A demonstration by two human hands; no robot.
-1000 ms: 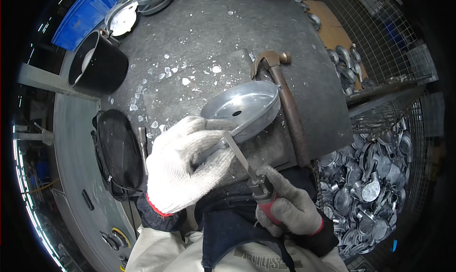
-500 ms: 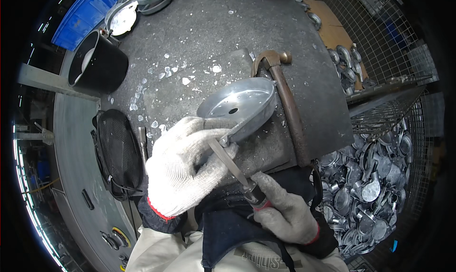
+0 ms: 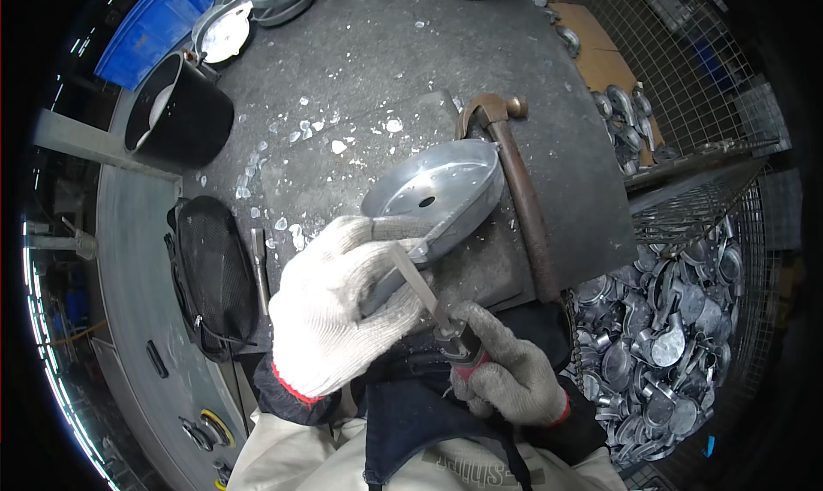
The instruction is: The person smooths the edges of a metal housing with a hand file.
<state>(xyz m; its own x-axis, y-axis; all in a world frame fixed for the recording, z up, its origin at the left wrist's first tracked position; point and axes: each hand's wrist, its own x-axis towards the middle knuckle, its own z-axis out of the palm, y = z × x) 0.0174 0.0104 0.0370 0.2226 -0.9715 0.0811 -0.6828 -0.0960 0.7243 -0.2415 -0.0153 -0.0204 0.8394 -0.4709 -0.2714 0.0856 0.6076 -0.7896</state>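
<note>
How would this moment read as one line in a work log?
left hand: holding shallow metal dish | right hand: holding red-bodied tool, blade near dish | hammer: on bench, beside dish | metal pieces: heaped at right

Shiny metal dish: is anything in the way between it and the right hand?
Only the tool's flat blade spans from the right hand toward the metal dish. The left hand holds the dish, close beside the blade. The hammer lies past the dish, not in between.

There was one held metal dish (image 3: 463, 182), one flat-bladed tool (image 3: 427, 295) and one hammer (image 3: 521, 191). There was also one black bucket (image 3: 195, 118) and one mesh pouch (image 3: 213, 272). Caged castings (image 3: 667, 347) were too many to count.
</note>
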